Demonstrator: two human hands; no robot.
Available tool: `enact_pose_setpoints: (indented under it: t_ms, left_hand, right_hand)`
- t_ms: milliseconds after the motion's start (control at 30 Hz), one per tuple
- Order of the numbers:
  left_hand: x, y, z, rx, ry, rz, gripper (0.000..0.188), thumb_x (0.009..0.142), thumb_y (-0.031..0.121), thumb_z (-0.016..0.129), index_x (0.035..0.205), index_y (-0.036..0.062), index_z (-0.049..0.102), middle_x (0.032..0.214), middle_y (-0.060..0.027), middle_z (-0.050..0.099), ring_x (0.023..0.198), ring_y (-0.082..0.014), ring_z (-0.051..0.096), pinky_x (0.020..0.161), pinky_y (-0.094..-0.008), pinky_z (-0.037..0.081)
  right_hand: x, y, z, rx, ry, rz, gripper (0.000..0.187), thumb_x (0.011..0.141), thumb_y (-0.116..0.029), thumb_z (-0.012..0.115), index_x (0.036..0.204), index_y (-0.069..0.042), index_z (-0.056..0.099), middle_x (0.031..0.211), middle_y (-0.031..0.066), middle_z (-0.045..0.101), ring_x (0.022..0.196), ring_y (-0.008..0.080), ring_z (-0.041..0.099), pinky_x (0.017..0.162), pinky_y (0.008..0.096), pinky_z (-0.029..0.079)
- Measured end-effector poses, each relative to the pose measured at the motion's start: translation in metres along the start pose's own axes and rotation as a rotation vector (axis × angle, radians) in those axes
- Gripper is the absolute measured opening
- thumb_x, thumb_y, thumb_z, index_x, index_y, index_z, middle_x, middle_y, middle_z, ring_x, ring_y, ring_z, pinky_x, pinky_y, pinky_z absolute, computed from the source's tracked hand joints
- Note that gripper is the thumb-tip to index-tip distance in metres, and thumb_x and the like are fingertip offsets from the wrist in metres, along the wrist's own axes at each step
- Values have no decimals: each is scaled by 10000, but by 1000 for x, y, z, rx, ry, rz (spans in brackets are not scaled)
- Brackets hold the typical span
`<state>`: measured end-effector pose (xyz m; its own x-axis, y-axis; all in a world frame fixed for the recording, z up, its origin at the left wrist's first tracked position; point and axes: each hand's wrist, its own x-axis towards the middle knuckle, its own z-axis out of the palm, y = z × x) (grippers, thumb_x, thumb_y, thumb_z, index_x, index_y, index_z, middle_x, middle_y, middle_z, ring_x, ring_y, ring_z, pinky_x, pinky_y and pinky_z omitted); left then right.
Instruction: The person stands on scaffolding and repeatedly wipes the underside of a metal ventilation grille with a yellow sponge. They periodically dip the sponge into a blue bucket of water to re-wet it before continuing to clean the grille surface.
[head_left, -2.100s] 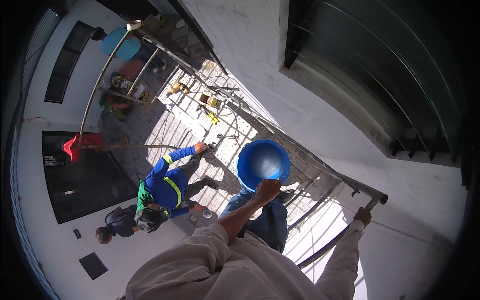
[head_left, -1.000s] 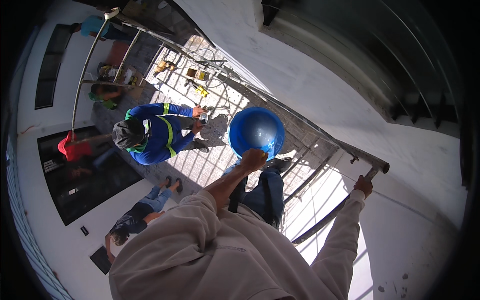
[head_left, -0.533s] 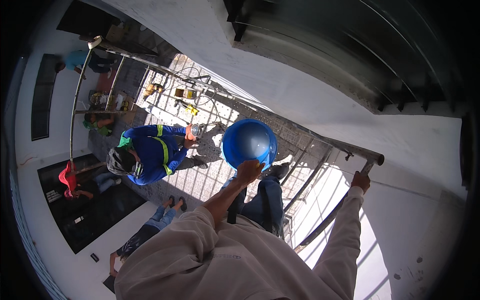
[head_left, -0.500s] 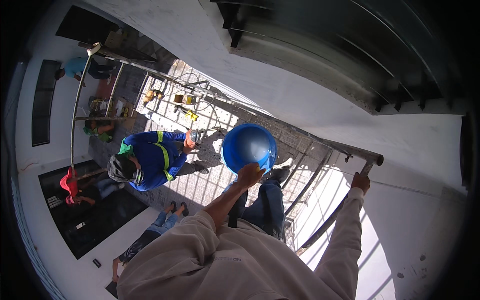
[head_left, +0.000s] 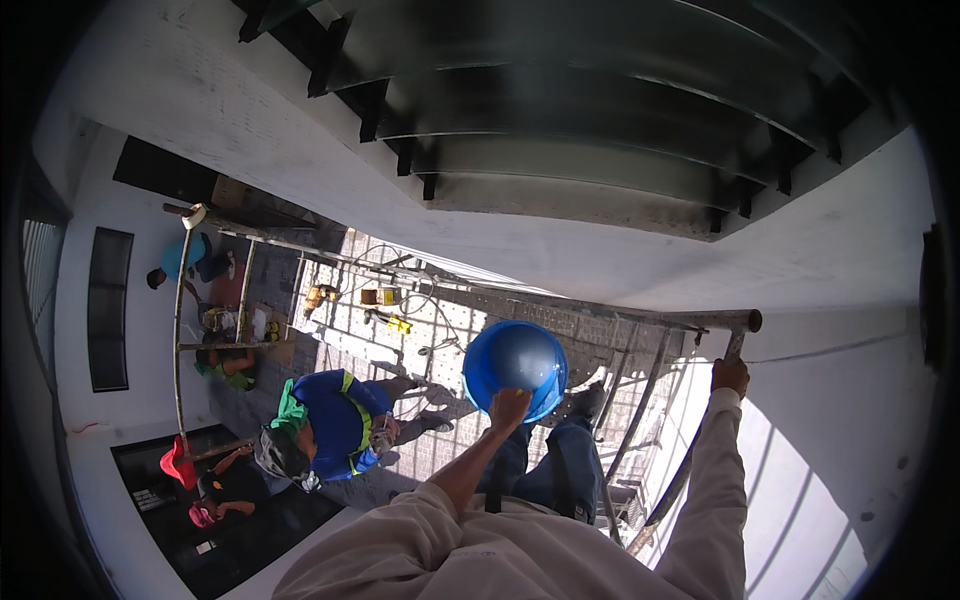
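The left hand [head_left: 509, 408] has its fingers clamped on the rim of a blue bucket [head_left: 515, 362]; the right hand [head_left: 730, 375] grips a scaffold pole [head_left: 700, 320] near its end

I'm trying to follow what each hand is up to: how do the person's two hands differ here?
The left hand grips the rim of a round blue bucket held low in front of the legs; the right hand clasps a thin metal scaffold pole off to the side. The left arm is bent with the forearm bare, the right arm stretched out and sleeved to the wrist. Both hands are bare and closed around something.
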<state>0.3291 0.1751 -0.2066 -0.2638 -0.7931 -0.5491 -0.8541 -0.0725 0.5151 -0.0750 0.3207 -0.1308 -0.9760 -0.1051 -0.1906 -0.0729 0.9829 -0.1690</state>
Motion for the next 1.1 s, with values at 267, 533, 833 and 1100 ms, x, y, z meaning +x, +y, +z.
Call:
enact_pose_setpoints:
  t_ms: [267, 533, 833, 1100]
  left_hand:
    - [1, -7, 7, -102, 0, 334, 392, 716, 351, 784, 908, 55, 613, 721, -145, 653, 614, -318, 651, 592, -400, 506]
    - [-5, -1, -4, 33, 17, 251, 294, 831, 303, 669, 863, 26, 575, 701, -176, 628, 681, -362, 639, 571, -427, 482]
    - [-14, 24, -47, -251, -263, 270, 426, 769, 30, 655, 1112, 39, 402, 1012, -143, 545, 917, -244, 620, 703, -353, 534]
    - [-27, 146, -219, -990, -47, 440, 270, 902, 183, 628, 1105, 13, 576, 1143, -128, 640, 1031, -182, 610, 913, -304, 464]
  right_hand:
    - [-1, -1, 0, -18, 11, 4, 296, 703, -257, 622, 940, -90, 684, 910, 190, 681, 887, 390, 643, 793, 484, 517]
    - [-1, 2, 0, 11, 3, -9, 306, 696, -272, 643, 931, -78, 674, 918, 204, 676, 877, 404, 641, 781, 483, 522]
    - [1, 1, 2, 14, -13, -22, 304, 697, -264, 643, 926, -66, 668, 922, 210, 673, 876, 410, 640, 783, 489, 521]
    - [-2, 2, -1, 52, -20, -24, 300, 689, -253, 643, 920, -63, 670, 908, 211, 674, 865, 409, 642, 779, 487, 523]
